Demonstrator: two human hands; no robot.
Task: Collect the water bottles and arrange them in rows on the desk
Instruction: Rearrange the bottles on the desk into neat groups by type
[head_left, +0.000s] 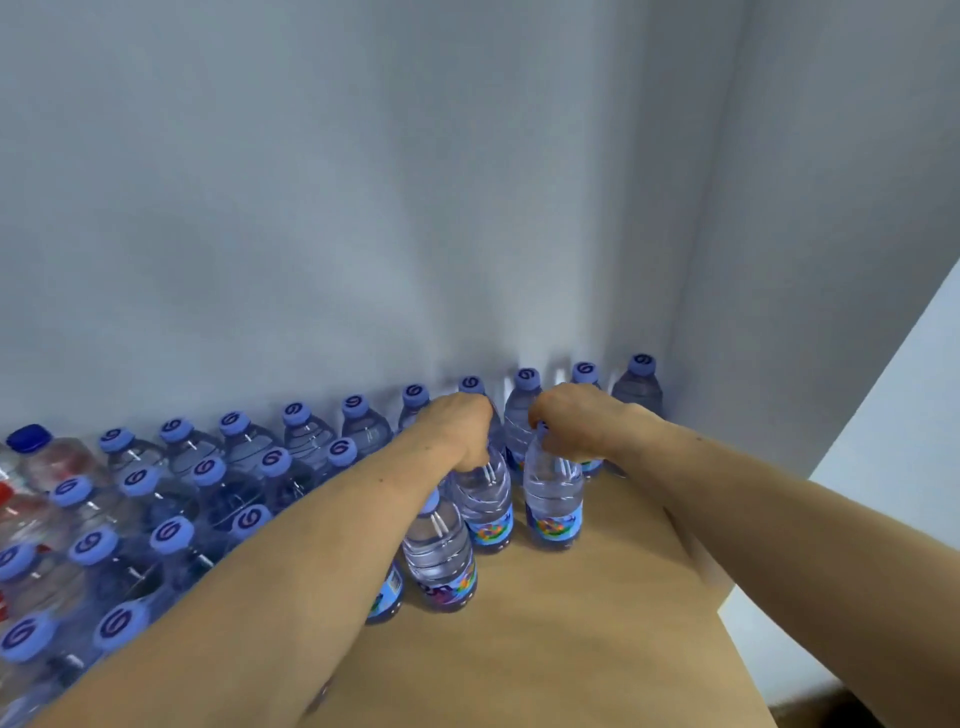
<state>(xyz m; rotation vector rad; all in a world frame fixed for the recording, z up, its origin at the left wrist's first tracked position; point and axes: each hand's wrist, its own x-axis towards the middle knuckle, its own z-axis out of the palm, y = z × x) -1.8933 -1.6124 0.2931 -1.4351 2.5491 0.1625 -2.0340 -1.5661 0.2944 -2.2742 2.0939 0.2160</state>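
Note:
Several small clear water bottles with light-blue caps stand in rows on the wooden desk (571, 639), filling its left side and the back row along the wall. My left hand (460, 426) grips the top of one bottle (485, 506) standing in the second row. My right hand (576, 423) grips the top of the neighbouring bottle (553, 501), just to the right. Both bottles are upright with their bases on the desk. Another bottle (441, 558) stands in front of them, partly behind my left forearm.
A white wall rises directly behind the back row and a side wall closes the right corner. At the far left stand a dark-blue-capped bottle (31, 439) and bottles with red labels (21, 509). The desk's right edge (727, 587) drops to a pale floor.

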